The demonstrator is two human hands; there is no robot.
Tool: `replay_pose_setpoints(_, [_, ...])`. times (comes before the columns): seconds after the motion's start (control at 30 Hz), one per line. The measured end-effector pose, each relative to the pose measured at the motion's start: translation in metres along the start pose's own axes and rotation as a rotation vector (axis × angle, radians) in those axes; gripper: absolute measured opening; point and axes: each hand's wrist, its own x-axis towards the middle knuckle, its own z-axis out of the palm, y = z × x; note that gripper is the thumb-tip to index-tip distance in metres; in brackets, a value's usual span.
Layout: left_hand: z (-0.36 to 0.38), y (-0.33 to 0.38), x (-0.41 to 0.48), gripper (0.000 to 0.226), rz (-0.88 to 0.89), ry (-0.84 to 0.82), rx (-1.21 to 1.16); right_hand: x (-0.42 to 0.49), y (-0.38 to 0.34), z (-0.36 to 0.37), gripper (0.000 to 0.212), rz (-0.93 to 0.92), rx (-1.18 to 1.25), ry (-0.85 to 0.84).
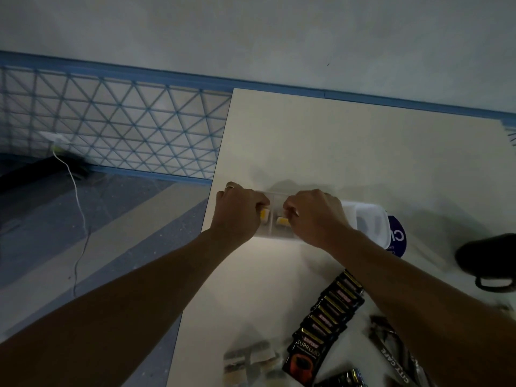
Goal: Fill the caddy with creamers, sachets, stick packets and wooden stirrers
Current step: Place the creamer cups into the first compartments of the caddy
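Black sachets lie nearest me; beyond, left hand and right hand each pinch a yellow piece directly over the caddy.

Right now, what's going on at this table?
A person is filling a clear caddy near the left edge of the table. The left hand and the right hand each hold what looks like a small yellow creamer over the caddy's compartments. A row of black coffee sachets and some stick packets lie on the table nearer the person, not yet loaded.
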Motion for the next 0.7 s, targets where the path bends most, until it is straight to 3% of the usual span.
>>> replay_pose_setpoints(0.7, [0.009,-0.004,0.001,0.019,-0.006,0.06,-0.084,-0.002,-0.003,-0.005,0.023,0.002,-0.038,-0.076])
